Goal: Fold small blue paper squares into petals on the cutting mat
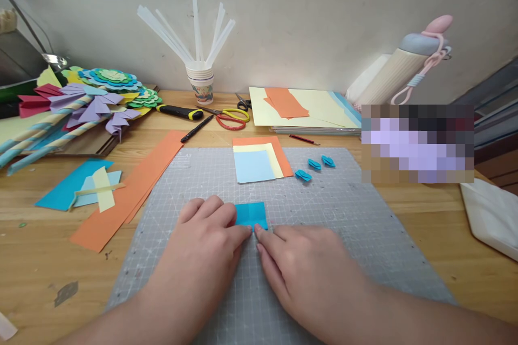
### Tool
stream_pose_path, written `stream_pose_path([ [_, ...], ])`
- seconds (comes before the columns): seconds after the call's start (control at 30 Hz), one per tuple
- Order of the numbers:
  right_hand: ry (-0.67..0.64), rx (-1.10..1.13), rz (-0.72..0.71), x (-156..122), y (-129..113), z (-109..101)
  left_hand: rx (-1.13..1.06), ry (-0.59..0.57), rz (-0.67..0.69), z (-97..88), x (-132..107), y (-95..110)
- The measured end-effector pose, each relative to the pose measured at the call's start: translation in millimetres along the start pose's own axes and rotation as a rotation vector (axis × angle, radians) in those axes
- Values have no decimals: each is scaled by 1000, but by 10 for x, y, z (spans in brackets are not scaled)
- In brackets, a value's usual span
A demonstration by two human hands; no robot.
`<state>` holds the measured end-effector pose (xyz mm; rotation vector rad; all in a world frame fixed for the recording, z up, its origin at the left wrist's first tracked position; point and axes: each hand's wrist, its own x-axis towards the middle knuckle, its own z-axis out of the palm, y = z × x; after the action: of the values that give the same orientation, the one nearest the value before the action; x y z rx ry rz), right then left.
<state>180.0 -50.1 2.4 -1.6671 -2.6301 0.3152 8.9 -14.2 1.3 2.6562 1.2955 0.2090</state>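
Observation:
A small blue paper square [251,214] lies on the grey cutting mat [324,210], with a crease down its middle. My left hand [206,242] rests flat over its left part, fingers stretched and pressing on the near edge. My right hand [299,264] lies flat beside it, its index fingertip touching the paper's near right corner. The two index fingertips almost meet at the paper's near edge.
Stacked light blue, yellow and orange squares [259,164] and three small folded blue pieces [314,167] lie farther back on the mat. An orange strip [129,188] lies left. Scissors [229,117], a utility knife [180,112], a pen [197,129], a cup of sticks [201,83] and paper flowers [93,99] stand behind.

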Motion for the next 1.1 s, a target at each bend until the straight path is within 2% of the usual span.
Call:
stream_pose_path([
  [0.2, -84, -66, 38, -14, 22, -46, 0, -4, 2, -14, -16, 21],
  [0.4, -53, -54, -10, 13, 30, -63, 26, -19, 83, -18, -5, 89],
  [0.6, -50, -66, -9, -6, 41, -40, 201, -57, -5, -98, -54, 72],
  [0.77, -45, -48, -13, -18, 52, -42, 212, -117, -37, -137, -85, 56],
  [0.93, 61, 50, 16, 58, 102, -26, 123, -9, -25, -66, -11, 45],
  [1.1, 83, 150, -3, 165, 214, -5, 9, 5, 42, 26, 86, -28],
])
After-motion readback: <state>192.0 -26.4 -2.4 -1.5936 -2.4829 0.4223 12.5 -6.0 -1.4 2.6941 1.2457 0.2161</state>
